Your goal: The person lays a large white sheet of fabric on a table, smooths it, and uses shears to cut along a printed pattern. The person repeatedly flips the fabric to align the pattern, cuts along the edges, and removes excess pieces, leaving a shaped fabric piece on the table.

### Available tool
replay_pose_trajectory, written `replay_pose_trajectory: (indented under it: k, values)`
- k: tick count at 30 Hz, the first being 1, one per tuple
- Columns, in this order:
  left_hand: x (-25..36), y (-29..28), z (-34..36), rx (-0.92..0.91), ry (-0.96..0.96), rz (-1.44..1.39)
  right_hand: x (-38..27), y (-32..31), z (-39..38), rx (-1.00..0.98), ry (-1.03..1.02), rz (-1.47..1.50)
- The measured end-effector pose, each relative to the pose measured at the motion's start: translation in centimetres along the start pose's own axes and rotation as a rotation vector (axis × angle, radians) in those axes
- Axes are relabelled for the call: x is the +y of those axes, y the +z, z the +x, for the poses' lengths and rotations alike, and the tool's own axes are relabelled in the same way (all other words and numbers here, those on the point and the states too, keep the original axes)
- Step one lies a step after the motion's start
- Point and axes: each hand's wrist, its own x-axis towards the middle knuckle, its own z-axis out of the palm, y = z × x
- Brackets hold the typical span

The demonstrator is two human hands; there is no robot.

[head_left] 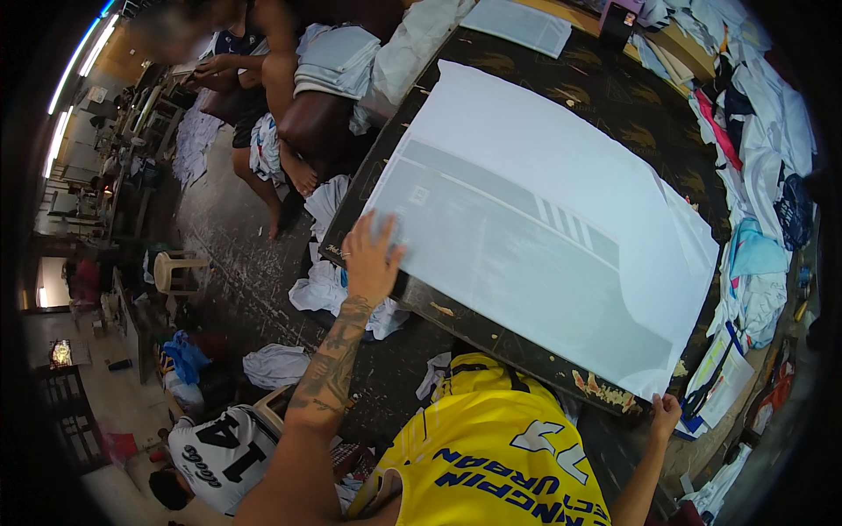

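White sheet (pixel 544 210) with pale grey printed panels, its near right corner pinched between the thumb and fingers of the right hand (pixel 666 415). The left hand (pixel 373 259), fingers spread, touches the near left corner. The sheet lies across a dark, patterned table (pixel 500 57) with chipped edges. Garments (pixel 759 280) heap along the table's right side. Beyond its left side, a person (pixel 279 83) sits near folded pale cloth (pixel 336 63).
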Motion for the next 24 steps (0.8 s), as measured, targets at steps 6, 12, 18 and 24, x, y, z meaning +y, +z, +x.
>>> replay_pose_trajectory:
  k: [6,12,18,24]
  values:
    - [-8.2,-1.7,5.0,-0.235,-0.217,0.17,2.5,-0.6,0.7,0.005,0.046,-0.014]
    - [-12.6,2.1,4.3,0.102,-0.455,-0.089,3.3,-0.8,1.4,0.026,0.031,0.011]
    - [-4.7,4.7,2.1,-0.025,-0.154,0.061,2.1,-0.3,0.0,0.028,0.132,0.093]
    - [8.3,3.6,7.1,-0.049,-0.095,-0.184,-2.0,1.1,-1.9,0.025,0.121,0.109]
